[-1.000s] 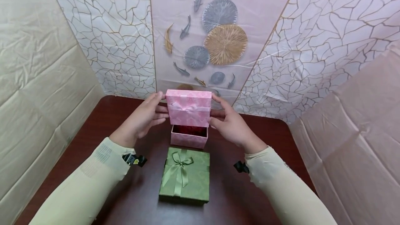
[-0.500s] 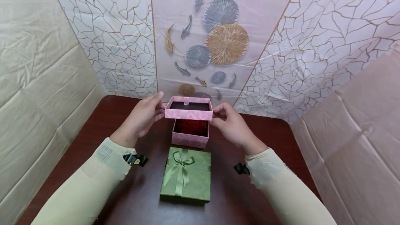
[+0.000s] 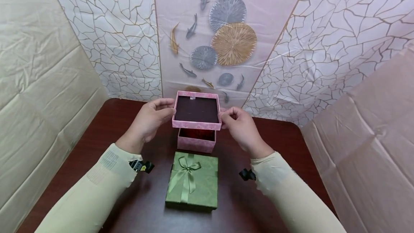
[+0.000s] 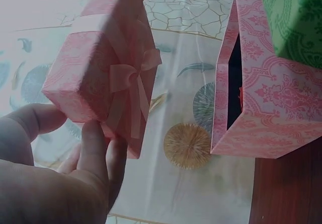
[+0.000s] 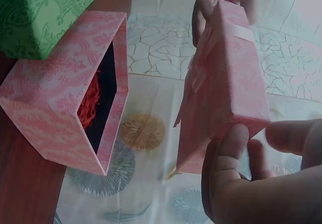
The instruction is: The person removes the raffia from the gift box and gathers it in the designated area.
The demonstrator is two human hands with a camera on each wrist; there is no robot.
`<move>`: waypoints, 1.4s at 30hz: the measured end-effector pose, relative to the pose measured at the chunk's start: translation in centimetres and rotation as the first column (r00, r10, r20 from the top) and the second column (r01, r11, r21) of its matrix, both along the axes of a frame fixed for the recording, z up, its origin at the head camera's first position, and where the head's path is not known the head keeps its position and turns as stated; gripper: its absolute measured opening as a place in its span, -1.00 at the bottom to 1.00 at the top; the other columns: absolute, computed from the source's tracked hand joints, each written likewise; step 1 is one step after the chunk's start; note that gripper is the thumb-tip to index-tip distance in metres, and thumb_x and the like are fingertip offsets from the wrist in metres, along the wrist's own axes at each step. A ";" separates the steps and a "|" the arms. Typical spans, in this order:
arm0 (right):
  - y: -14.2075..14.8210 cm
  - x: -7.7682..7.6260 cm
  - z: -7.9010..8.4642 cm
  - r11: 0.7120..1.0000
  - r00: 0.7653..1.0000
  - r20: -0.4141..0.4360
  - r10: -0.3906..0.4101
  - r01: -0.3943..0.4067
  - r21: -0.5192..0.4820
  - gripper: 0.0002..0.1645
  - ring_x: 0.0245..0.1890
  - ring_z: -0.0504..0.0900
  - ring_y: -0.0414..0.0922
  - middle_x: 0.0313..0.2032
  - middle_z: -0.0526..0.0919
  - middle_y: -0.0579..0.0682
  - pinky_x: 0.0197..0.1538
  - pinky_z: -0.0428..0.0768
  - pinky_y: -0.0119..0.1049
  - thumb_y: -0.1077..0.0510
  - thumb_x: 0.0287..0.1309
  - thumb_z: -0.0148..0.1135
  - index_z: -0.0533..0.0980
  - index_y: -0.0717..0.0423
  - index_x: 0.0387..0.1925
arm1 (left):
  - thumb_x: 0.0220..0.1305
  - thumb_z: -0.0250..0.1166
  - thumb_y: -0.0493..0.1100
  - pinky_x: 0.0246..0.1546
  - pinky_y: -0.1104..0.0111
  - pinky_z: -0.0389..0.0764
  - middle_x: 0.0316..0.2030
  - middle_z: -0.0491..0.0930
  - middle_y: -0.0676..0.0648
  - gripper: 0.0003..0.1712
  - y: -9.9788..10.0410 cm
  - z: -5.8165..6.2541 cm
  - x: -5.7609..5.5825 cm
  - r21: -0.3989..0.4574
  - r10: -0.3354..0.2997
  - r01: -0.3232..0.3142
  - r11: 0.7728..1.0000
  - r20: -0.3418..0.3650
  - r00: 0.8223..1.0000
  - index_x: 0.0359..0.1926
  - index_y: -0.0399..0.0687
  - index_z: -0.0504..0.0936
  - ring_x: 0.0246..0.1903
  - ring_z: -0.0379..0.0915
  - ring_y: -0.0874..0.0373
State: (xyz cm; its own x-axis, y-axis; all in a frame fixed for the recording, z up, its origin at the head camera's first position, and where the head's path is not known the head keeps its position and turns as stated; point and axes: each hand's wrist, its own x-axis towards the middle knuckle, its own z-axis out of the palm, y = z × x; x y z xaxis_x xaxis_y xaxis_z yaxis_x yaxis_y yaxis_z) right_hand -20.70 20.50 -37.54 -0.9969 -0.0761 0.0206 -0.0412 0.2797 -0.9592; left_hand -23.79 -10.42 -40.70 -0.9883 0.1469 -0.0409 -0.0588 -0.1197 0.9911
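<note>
Both hands hold a pink box lid [image 3: 196, 125] in the air, its dark inner side facing the head camera. The left hand [image 3: 147, 119] grips the lid's left edge with thumb and fingers, and the right hand [image 3: 242, 127] pinches the right edge. A pale ribbon bow [image 4: 133, 73] shows on the lid's outer face in the left wrist view. Just below the lid, the pink box base [image 3: 196, 145] stands on the table without a cover. Red shredded filling [image 5: 90, 103] is visible inside it in the right wrist view.
A green gift box [image 3: 194, 182] with a green ribbon bow stands on the dark red-brown table [image 3: 139, 204], nearer the person than the pink base. Behind the table hangs a patterned cloth [image 3: 207, 78], with beige cloth walls at both sides.
The lid has turned over: its bowed outer face showed first, now its dark inside does. Both hands have shifted their hold along its sides. The pink base and green box stay put.
</note>
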 end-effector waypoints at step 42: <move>-10.5 -3.8 0.5 0.947 0.852 0.440 0.283 -0.177 -0.267 0.01 0.45 0.41 0.13 0.51 0.41 0.26 0.34 0.70 0.36 0.20 0.52 0.11 -0.03 0.04 0.85 | 0.70 0.08 -0.05 0.35 -0.09 0.69 0.54 0.50 -0.32 -0.24 -9.6 2.0 -1.0 -0.269 -0.189 0.241 0.932 0.207 0.960 0.81 0.10 0.21 0.57 0.42 -0.20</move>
